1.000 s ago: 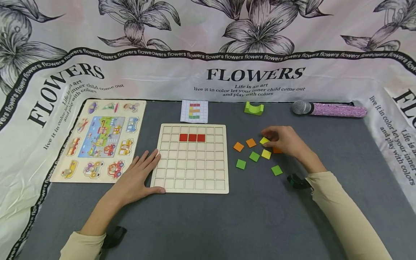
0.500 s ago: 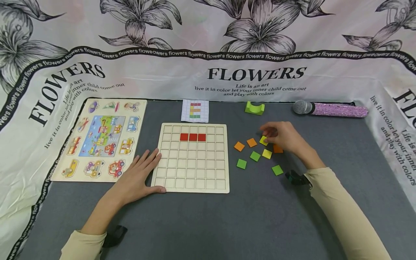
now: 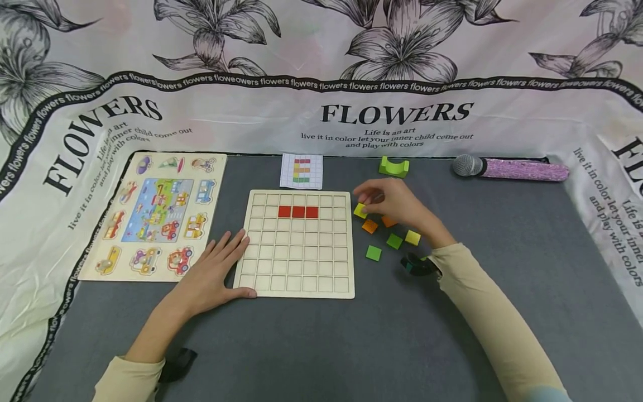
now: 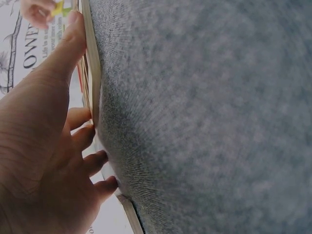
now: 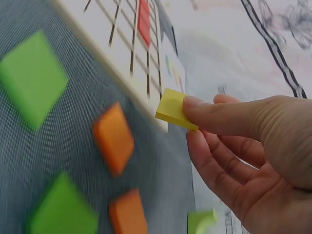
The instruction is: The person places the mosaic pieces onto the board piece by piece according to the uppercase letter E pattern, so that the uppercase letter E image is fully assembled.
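Observation:
Between thumb and fingertips my right hand (image 3: pixel 392 200) pinches a yellow square tile (image 5: pixel 171 107), held just off the right edge of the wooden grid board (image 3: pixel 295 259). Three red tiles (image 3: pixel 298 212) sit side by side in the board's second row. My left hand (image 3: pixel 208 277) rests at the board's left edge, fingers straight and spread, thumb at the near left corner; the left wrist view shows the thumb (image 4: pixel 73 41) along the board's side. Under and near the right hand lie orange tiles (image 3: pixel 369 226), green tiles (image 3: pixel 373 253) and another yellow tile (image 3: pixel 412 238).
A card with a coloured grid pattern (image 3: pixel 301 172) lies beyond the board. Left of it is a vehicle picture puzzle (image 3: pixel 201 184). Along the back are a green curved block (image 3: pixel 393 167) and a pink glittery microphone (image 3: pixel 522 170). A flower-printed cloth hangs behind.
My right hand has lifted the yellow tile from among the loose tiles and carried it left to the board's right edge. My left hand has stayed in place.

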The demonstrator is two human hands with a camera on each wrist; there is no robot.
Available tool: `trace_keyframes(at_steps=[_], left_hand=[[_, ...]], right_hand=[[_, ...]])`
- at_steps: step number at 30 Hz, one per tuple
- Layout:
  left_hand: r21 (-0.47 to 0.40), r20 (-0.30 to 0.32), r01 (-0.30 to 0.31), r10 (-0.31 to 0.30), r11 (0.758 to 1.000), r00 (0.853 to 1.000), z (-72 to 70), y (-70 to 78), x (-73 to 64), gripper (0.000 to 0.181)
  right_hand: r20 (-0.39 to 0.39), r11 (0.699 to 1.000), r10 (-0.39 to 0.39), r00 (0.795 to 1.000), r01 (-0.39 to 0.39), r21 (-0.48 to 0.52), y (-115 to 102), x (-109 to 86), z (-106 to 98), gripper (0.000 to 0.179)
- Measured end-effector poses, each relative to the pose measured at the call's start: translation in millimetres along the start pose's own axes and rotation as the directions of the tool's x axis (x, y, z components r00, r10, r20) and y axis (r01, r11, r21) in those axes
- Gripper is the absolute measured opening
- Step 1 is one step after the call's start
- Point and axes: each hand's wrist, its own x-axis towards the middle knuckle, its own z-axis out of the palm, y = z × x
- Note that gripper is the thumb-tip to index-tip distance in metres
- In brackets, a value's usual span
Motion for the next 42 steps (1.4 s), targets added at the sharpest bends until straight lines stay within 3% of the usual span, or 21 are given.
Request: trace_keyframes(at_steps=[11,18,25,33,42], left_hand=[[-0.003,-0.015,-0.012,0.012,1.0,1.0,0.5,0.2,-0.3,0.109],[-0.002,-0.006,-0.009,0.009,1.0,1.0,0.8,0.1,1.7,0.11],[0.003,-0.006,-0.004,0.004,1.0,1.0,-0.4,-0.2,2.0,0.11],[0.0,-0.003,-0.007,0.007,1.0,1.0,-0.2,-0.4,1.2,0.11],[0.005,-0.003,0.0,0.0,1.0,1.0,-0.4,-0.4,1.7,0.11]], right_hand=[[0.088,0.988,-0.117,0.989,0.107,0.11,-34,53.8,59,0.033],[0.041,0.973,-0.179,0.983,0.171,0.158,-51,75.5,94,0.027],[0.045,0.972,-0.208,0.977,0.201,0.123,-59,80.0,111,0.023],[0.094,0.985,-0.173,0.98,0.172,0.014,-64,79.0,114,0.02],[0.095,0.987,-0.114,0.989,0.124,-0.102,-73,75.1,118,0.019]])
